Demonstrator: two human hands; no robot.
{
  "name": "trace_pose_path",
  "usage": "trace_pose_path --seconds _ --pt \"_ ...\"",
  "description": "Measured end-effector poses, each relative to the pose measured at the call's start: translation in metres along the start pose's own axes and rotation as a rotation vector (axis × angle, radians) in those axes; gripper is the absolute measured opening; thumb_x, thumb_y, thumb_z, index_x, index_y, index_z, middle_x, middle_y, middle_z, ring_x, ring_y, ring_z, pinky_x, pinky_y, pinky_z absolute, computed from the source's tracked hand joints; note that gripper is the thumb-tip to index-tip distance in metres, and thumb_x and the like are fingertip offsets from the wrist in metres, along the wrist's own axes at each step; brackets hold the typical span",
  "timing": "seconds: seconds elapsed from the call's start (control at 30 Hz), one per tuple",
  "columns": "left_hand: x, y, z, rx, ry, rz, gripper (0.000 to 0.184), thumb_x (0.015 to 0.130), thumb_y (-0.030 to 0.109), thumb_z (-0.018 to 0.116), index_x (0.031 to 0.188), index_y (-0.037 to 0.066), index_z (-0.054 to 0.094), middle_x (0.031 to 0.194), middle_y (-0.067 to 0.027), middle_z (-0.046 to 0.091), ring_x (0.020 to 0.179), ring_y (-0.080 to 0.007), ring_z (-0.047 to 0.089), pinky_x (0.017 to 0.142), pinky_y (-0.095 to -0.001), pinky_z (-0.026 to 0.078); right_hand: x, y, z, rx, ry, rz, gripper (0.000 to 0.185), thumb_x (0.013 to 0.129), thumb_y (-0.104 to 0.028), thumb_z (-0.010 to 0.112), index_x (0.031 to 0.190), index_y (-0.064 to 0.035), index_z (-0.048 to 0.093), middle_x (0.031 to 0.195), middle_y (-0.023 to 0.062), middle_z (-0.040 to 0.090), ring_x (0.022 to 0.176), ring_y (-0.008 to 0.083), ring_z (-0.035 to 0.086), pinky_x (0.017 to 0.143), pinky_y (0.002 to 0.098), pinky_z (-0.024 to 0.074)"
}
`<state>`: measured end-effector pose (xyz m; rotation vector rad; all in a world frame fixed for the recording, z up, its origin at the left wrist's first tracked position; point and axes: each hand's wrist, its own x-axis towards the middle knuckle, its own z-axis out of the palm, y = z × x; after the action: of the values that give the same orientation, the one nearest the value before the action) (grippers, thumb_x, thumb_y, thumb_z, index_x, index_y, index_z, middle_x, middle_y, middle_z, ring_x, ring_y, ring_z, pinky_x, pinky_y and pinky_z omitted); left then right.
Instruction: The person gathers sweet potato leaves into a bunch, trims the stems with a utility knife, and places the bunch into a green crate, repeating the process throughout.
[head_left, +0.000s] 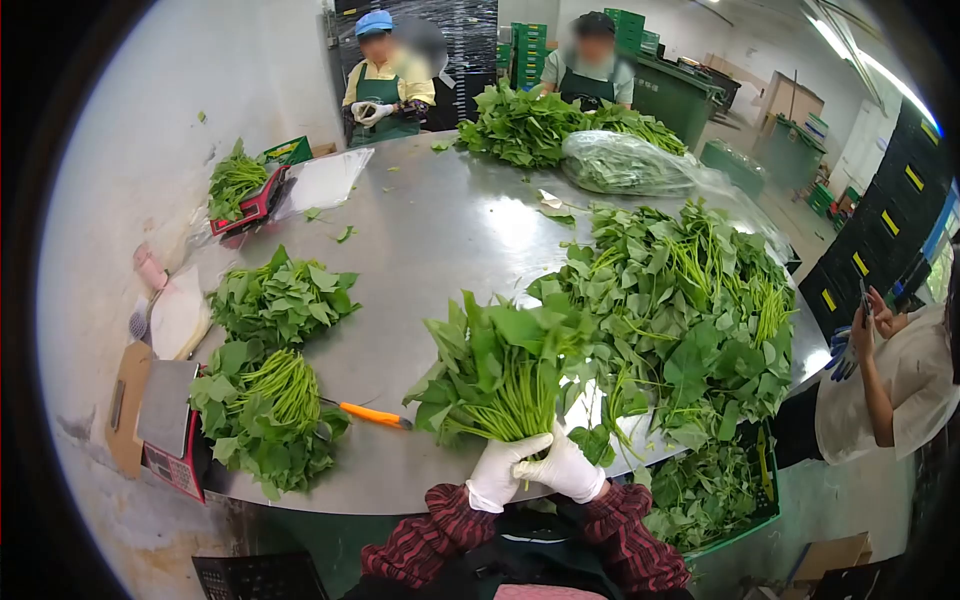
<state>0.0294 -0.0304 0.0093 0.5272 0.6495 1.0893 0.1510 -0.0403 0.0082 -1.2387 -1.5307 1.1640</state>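
Both my gloved hands close around the stem ends of a bunch of leafy greens point(508, 375), its leaves pointing away from me over the near table edge. My left hand point(503, 470) grips the stems from the left, and my right hand point(568, 466) wraps them from the right. Left of the bunch lies a knife with an orange handle point(375, 415), its blade end partly under another bunch of greens point(275, 410). To the right spreads a large heap of loose greens point(690, 310).
A scale point(170, 420) stands at the left edge; a red scale point(255, 205) farther back carries greens. A green crate point(765, 480) of leaves sits below the table's right side. Two people work across the metal table point(420, 200); another person point(890, 370) stands at right.
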Motion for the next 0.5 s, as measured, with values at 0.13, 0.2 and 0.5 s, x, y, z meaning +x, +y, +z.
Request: trace_pose_path --seconds 0.13,0.2,0.5 --pt "0.004 -0.002 -0.002 0.055 -0.048 -0.105 0.031 0.08 0.007 0.064 0.11 0.002 0.058 0.105 -0.0039 0.06 0.095 -0.0125 0.056 0.085 -0.0265 0.043 -0.003 0.014 -0.004 -0.054 -0.084 0.032 0.076 0.067 -0.021 0.074 0.128 0.0004 0.035 0.111 0.0173 0.056 0.099 0.0294 0.057 0.086 0.0329 0.0459" --pt "0.005 -0.003 -0.001 0.09 -0.066 -0.16 0.032 0.081 0.008 0.064 0.111 0.002 0.057 0.106 -0.004 0.06 0.096 -0.0123 0.056 0.086 -0.0265 0.043 -0.003 0.015 -0.001 -0.145 -0.034 0.042 0.071 0.069 -0.018 0.071 0.128 0.0006 0.036 0.111 0.0178 0.057 0.099 0.0298 0.058 0.085 0.0322 0.0465" --pt "0.006 0.006 -0.002 0.246 -0.209 -0.195 0.053 0.085 0.016 0.062 0.13 -0.002 0.039 0.12 -0.0064 0.053 0.104 -0.0155 0.053 0.093 -0.0277 0.039 0.001 -0.004 -0.005 0.285 0.22 0.115 0.039 0.074 -0.01 0.062 0.109 0.0034 0.051 0.089 0.0152 0.062 0.072 0.0231 0.062 0.066 0.0307 0.0505"
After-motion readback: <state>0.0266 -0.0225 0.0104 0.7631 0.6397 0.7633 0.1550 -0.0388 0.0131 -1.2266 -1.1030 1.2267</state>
